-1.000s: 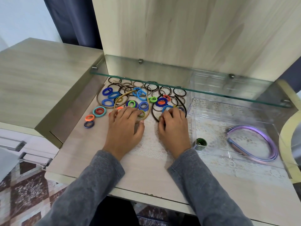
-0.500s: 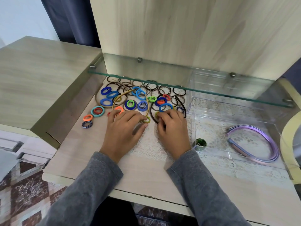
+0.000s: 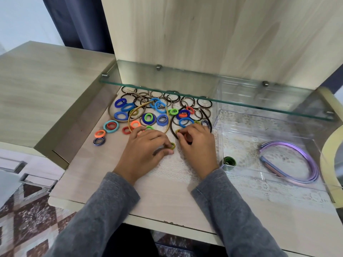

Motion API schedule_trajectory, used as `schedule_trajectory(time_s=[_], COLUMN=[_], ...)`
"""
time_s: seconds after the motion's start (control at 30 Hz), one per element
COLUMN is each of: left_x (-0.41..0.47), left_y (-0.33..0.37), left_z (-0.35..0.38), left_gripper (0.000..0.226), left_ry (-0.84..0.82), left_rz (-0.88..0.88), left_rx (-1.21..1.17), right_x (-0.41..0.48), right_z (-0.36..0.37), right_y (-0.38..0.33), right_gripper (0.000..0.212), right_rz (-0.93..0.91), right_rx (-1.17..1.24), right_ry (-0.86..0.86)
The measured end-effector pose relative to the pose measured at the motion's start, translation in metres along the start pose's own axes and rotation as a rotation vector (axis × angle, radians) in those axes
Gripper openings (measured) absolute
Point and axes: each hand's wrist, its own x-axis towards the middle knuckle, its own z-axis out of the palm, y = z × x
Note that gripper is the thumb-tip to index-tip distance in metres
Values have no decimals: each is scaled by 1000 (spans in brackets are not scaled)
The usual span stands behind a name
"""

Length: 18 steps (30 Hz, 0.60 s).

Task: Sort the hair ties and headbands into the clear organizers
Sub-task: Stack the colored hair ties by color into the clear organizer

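Note:
A pile of hair ties in blue, green, orange and brown lies on the desk under a glass shelf, mixed with a gold headband and a dark headband. My left hand pinches an olive-green hair tie at the pile's near edge. Beside it, my right hand has its fingers curled on a small olive tie by the dark headband. To the right stands a clear organizer holding purple headbands and a green hair tie.
The glass shelf overhangs the back of the pile. A second clear organizer stands behind it at the back right. A lace mat covers the desk middle. A raised wooden cabinet top borders the left side.
Both hands have drawn back a little from the pile. The left hand has pulled an olive-green tie out toward the near edge, and the right fingers have curled onto a small tie.

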Motion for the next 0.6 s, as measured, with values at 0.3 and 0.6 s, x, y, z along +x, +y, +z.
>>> schedule_trajectory(time_s=[0.3,0.6], left_x=[1,1], left_y=[1,-2], left_z=[-2,0], left_gripper=[31,34], left_ry=[7,-13], left_rz=[3,-16], left_rx=[-39,-83], right_x=[-2,5], right_z=[-1,0], right_y=[-3,-4], right_gripper=[26,13], right_rz=[-11,107], right_rx=[-60,238], right_ry=[-53,58])
